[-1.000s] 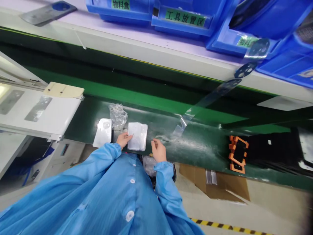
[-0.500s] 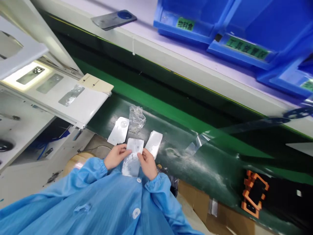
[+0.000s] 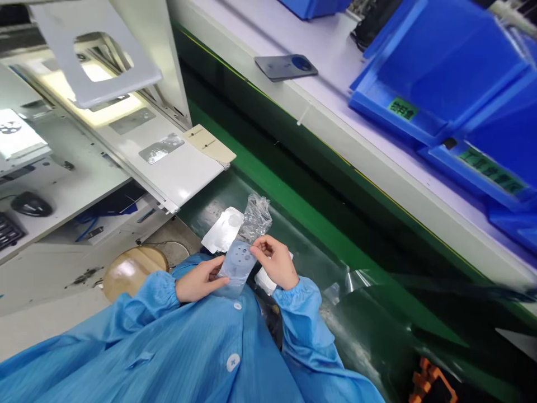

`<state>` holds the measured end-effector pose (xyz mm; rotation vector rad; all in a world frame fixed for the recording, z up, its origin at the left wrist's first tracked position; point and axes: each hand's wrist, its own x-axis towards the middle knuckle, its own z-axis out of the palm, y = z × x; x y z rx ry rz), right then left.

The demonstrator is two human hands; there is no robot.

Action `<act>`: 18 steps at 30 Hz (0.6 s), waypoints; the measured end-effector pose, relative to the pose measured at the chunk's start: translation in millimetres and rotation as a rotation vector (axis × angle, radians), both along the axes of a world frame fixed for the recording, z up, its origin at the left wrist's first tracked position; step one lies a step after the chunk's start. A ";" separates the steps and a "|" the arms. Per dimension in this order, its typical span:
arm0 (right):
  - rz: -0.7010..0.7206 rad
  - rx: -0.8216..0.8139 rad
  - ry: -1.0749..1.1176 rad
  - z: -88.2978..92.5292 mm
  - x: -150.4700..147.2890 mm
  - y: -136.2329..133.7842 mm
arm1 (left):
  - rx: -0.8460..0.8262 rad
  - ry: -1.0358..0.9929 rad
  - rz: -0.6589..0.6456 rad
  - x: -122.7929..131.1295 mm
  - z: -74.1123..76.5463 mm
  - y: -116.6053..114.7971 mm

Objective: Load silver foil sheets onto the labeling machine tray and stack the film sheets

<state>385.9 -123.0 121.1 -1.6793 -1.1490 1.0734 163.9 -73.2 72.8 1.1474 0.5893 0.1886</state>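
A thin, bluish phone back panel (image 3: 238, 258) with round camera holes at its top is held in front of my coat. My left hand (image 3: 202, 279) grips its lower left side, thumb on the face. My right hand (image 3: 274, 260) pinches the upper right corner between thumb and fingers. The lower end of the panel looks wrapped in clear film. Just beyond it on the green surface lies a stack of silvery panels (image 3: 224, 229), with crumpled clear plastic (image 3: 257, 215) beside it. Another pale stack (image 3: 265, 281) is partly hidden under my right hand.
To the left is a white shelf (image 3: 184, 184) bearing several thin panels and a cream block (image 3: 210, 144). Blue bins (image 3: 440, 73) and a dark phone back panel (image 3: 287, 66) rest on the raised ledge. A round wooden stool (image 3: 134, 271) stands lower left; orange frames (image 3: 430, 383) lie lower right.
My view has swung left. The right hand has shifted up to the panel's top corner, and the held face now looks bluish with camera holes showing, where before it looked white.
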 end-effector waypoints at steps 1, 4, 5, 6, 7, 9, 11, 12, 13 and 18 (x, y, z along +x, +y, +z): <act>0.060 -0.009 -0.029 2.2 1.5 12.5 | -0.006 -0.016 0.007 -3.1 -1.5 1.4; 0.035 0.047 -0.074 -9.2 9.5 53.7 | -0.056 -0.027 0.030 -16.4 -10.6 7.3; -0.054 0.090 -0.076 -19.3 13.9 69.0 | -0.081 -0.022 0.052 -22.8 -14.2 10.5; -0.162 0.123 -0.068 -32.4 18.7 84.7 | -0.099 -0.016 0.083 -30.5 -17.6 14.4; -0.275 0.135 -0.059 -47.9 23.4 99.9 | -0.106 -0.007 0.127 -39.6 -20.6 19.0; -0.395 0.023 -0.048 -83.5 30.1 125.7 | -0.087 0.017 0.247 -60.7 -25.1 29.1; -0.357 -0.154 -0.113 -118.5 30.3 142.0 | -0.058 0.036 0.360 -82.7 -26.8 39.0; -0.319 -0.218 -0.153 -133.3 27.8 146.4 | -0.047 0.044 0.396 -92.5 -26.6 43.2; -0.290 -0.257 -0.192 -145.3 24.0 148.8 | -0.040 0.048 0.419 -100.8 -25.7 46.9; -0.249 -0.229 -0.377 -150.3 -4.2 149.2 | -0.014 0.038 0.402 -116.2 -17.1 58.4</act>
